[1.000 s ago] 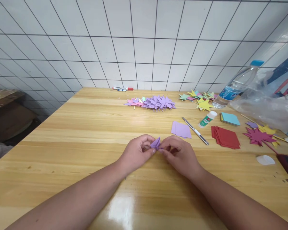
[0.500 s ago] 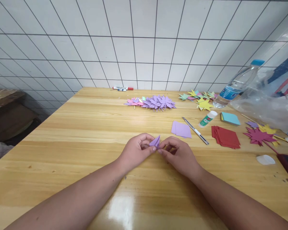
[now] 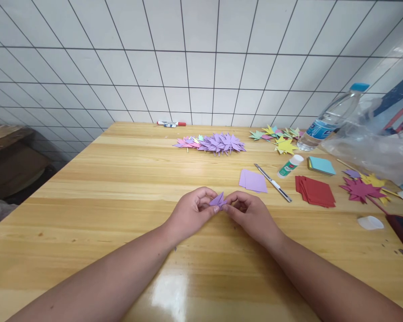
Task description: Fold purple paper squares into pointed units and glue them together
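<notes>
A small folded piece of purple paper [image 3: 217,201] is pinched between my two hands just above the table. My left hand [image 3: 195,208] grips its left side, thumb in front and fingers behind. On its right edge, my right hand [image 3: 247,208] pinches with thumb and index finger; its other fingers are curled. Just beyond my right hand lie loose purple paper squares [image 3: 254,181] and a slim silver craft knife [image 3: 273,183]. Farther back is a row of purple folded paper leaves [image 3: 221,143], with pink ones at its left end.
Right of the knife are a glue stick [image 3: 290,166], red paper squares [image 3: 316,191] and blue paper squares [image 3: 321,165]. A water bottle [image 3: 332,118], a plastic bag [image 3: 359,147] and a magenta paper leaf [image 3: 361,190] stand or lie farther right. A marker [image 3: 171,124] rests by the tiled wall.
The folded purple paper has opened out a little toward the right. My right fingertips have shifted slightly and now pinch its right edge; my left hand has barely moved.
</notes>
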Tool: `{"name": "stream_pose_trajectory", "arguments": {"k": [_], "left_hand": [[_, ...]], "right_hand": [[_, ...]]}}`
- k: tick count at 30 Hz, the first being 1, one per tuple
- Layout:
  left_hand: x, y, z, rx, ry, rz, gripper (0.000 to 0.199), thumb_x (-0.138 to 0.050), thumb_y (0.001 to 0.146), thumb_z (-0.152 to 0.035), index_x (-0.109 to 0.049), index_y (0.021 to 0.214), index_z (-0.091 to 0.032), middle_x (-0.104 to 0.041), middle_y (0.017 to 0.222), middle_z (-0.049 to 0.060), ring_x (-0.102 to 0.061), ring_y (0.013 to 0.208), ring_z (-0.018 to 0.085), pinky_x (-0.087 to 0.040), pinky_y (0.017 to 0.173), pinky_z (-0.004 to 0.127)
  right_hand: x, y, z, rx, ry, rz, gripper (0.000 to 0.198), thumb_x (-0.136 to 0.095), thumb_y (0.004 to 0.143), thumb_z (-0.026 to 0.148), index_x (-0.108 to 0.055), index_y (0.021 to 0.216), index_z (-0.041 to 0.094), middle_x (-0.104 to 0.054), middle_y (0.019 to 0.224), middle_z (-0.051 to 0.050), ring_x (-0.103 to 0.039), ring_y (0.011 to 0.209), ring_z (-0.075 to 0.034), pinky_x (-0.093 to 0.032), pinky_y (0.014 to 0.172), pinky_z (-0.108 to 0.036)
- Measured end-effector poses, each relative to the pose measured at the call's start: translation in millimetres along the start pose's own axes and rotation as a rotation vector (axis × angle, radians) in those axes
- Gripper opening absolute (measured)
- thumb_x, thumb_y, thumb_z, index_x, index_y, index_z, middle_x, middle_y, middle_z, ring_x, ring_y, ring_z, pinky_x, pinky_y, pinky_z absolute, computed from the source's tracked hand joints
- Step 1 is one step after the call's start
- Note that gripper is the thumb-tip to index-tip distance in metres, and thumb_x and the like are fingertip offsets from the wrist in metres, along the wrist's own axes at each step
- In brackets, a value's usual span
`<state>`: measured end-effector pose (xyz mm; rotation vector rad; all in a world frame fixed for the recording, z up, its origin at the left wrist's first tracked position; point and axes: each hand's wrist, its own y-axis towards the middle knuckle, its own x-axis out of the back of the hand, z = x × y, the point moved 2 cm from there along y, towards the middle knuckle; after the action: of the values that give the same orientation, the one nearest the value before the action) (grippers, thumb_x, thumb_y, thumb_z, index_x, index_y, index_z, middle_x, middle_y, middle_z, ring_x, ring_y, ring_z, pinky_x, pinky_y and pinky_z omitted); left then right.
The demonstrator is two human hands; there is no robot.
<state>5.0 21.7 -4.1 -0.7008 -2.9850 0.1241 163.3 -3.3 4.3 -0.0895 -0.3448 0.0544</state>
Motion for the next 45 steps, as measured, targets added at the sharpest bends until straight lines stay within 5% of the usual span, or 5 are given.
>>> {"name": "stream_pose_trajectory", "arguments": {"k": [12,28,35,45], "left_hand": [[0.3,-0.2,0.1,-0.005,0.051,-0.005,0.022,-0.064,0.073,-0.029,-0.054,0.089,-0.017,-0.068,0.082,0.003,-0.063,0.072,0.014,-0.045,0.067,0.024],[0.8,-0.3,0.1,-0.008,-0.040,-0.002,0.017,-0.065,0.073,-0.027,-0.057,0.084,-0.016,-0.067,0.078,0.002,-0.062,0.072,0.013,-0.045,0.068,0.024],[4.6,2.5,1.5,-0.009,-0.063,-0.036,0.023,-0.066,0.071,-0.028,-0.054,0.088,-0.017,-0.067,0.077,0.002,-0.063,0.069,0.013,-0.045,0.065,0.024],[-2.0,-2.0,-1.3,-0.026,0.002,0.033,0.020,-0.064,0.073,-0.025,-0.054,0.089,-0.016,-0.066,0.080,0.004,-0.062,0.073,0.014,-0.045,0.067,0.024]], "right_hand": [[1.6,3.0,-2.7,0.017,-0.001,-0.033,0.019,-0.062,0.072,0.035,-0.066,0.078,0.017,-0.063,0.067,-0.002,-0.052,0.057,-0.012,-0.040,0.053,-0.023],[2.9,2.4,-0.1,-0.027,0.096,0.021,0.019,-0.065,0.069,0.033,-0.056,0.065,0.016,-0.054,0.058,0.003,-0.044,0.052,-0.008,-0.035,0.048,-0.020],[0.0,1.1,-1.6,0.012,0.069,0.088,0.028,-0.067,0.068,0.036,-0.064,0.090,0.019,-0.057,0.067,0.002,-0.045,0.051,-0.008,-0.037,0.048,-0.021],[1.0,0.7,-2.5,-0.061,0.122,0.079,0.026,-0.066,0.068,0.039,-0.058,0.061,0.015,-0.053,0.055,0.003,-0.040,0.049,-0.007,-0.031,0.046,-0.020]]}}
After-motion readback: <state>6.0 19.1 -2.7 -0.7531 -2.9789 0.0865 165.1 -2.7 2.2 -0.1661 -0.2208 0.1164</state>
